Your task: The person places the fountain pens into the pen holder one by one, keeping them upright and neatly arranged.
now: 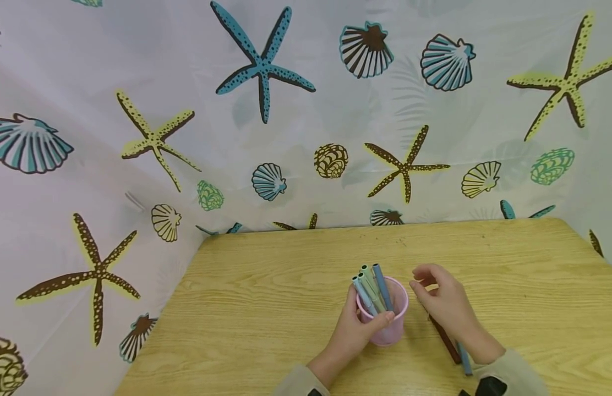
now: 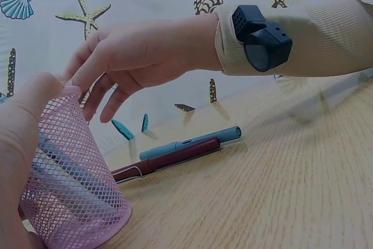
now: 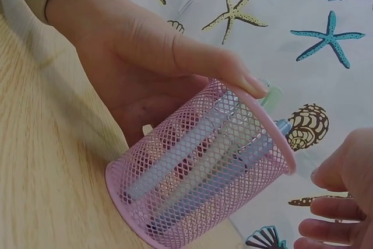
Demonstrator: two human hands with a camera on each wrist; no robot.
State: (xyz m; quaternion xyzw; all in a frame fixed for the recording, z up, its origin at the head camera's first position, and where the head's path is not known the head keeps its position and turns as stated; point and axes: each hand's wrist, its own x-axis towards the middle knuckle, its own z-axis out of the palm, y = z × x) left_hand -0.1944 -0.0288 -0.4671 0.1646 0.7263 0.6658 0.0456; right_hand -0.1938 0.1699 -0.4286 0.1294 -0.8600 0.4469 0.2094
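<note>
My left hand (image 1: 353, 329) grips a pink mesh pen cup (image 1: 394, 331), thumb at the rim and fingers around the far side. Several pens (image 1: 372, 291) in light blue, pale green and darker blue lean inside it, their ends above the rim. In the right wrist view the cup (image 3: 198, 173) shows the pens through its mesh. Just right of the rim, my right hand (image 1: 447, 302) hovers with loosely bent fingers and nothing in them. Below it on the table lie a dark red pen (image 2: 180, 154) with a wire clip and a blue pen (image 2: 207, 138), side by side.
The wood-grain table (image 1: 266, 308) stretches out on both sides of the cup. A white curtain (image 1: 306, 110) printed with starfish and shells hangs behind the table and along its sides. A dark device (image 2: 265, 39) is strapped on the right sleeve.
</note>
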